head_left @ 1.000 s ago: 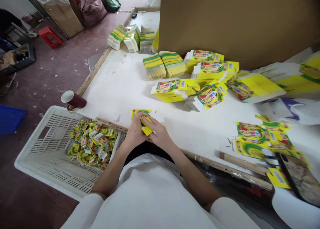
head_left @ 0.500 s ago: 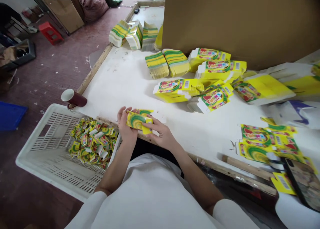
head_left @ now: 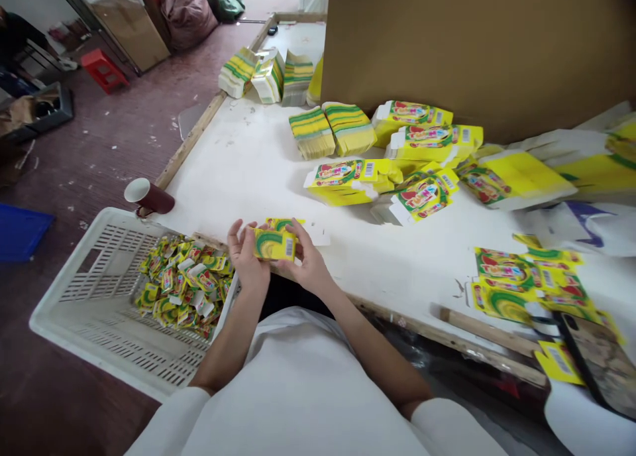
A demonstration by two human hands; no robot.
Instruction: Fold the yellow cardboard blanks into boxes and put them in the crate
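A small yellow and green carton is held level between both hands over the table's front edge. My left hand grips its left end, thumb across the near face. At the other end, my right hand has fingers and thumb closed round the barcode side. Just behind the carton, a flat printed carton lies on the white table, partly hidden by the hands. To the left below, a white plastic crate holds a heap of small yellow cartons.
A maroon mug stands at the table's left corner. Stacks of flat cartons line the back, before a large brown cardboard sheet. At right lie loose cartons, a wooden stick and a phone.
The right-hand end of the carton, where a flap stuck out, now looks closed and flat. My right fingers have drawn in around that end, and both hands have shifted slightly left.
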